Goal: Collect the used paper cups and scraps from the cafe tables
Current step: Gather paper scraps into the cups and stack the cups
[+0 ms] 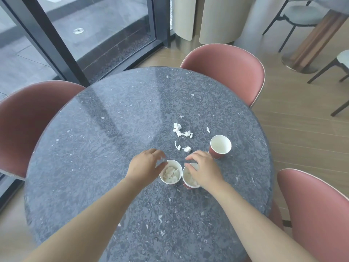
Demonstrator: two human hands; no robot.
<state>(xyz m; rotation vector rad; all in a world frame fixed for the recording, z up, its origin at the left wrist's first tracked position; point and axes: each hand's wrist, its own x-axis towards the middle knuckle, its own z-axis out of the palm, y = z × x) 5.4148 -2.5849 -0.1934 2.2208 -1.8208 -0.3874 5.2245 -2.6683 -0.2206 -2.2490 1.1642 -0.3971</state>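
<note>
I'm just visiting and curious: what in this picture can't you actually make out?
Head view only:
1. The right hand covers most of the right cup, so its contents are largely hidden.
2. The left hand has blurred fingertips; whether they touch the left cup is unclear.
3. Whether the right hand pinches a scrap: its own fingers hide that.
4. Near edge of the table: cut off by the frame and forearms.

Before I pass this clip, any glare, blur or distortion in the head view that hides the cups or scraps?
Head view: window daylight leaves a pale sheen on the far table, crossed by a dark reflected frame band; wide-angle bending stretches the edges; left hand fingers slightly motion-blurred; the empty cup and loose scraps read sharp, unglared.
</note>
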